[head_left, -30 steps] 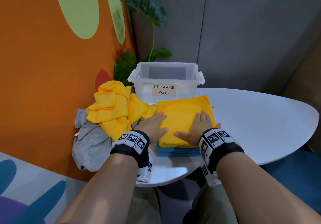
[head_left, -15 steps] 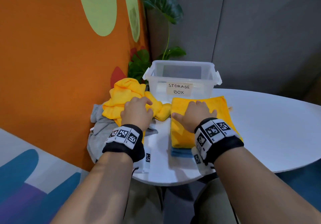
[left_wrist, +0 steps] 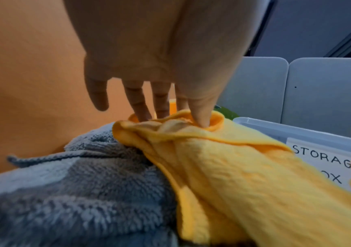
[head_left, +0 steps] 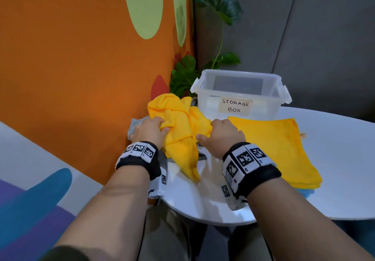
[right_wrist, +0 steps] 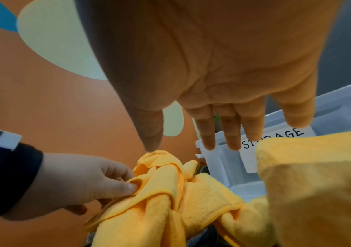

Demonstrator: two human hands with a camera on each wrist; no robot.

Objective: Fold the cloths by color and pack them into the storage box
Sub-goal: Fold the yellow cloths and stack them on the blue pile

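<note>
A crumpled yellow cloth (head_left: 180,131) (left_wrist: 244,183) (right_wrist: 160,200) lies left of the clear storage box (head_left: 207,102) (right_wrist: 223,158), partly on a grey cloth (head_left: 135,125) (left_wrist: 85,183). My left hand (head_left: 151,132) (right_wrist: 81,183) pinches a fold of the crumpled cloth between thumb and fingers. My right hand (head_left: 223,137) (right_wrist: 223,66) hovers over the cloth's right part with straight fingers, holding nothing. A folded yellow cloth (head_left: 269,143) (right_wrist: 318,183) lies in front of the box on a folded blue cloth (head_left: 306,192).
The white round table (head_left: 334,159) carries everything. An orange wall (head_left: 81,78) runs close along the left, behind the cloth pile. A leafy plant (head_left: 219,3) stands behind the box. The box looks empty through its walls.
Both hands left the folded yellow cloth and moved left to the crumpled yellow cloth. My left hand took hold of a fold of it. The head view swung left.
</note>
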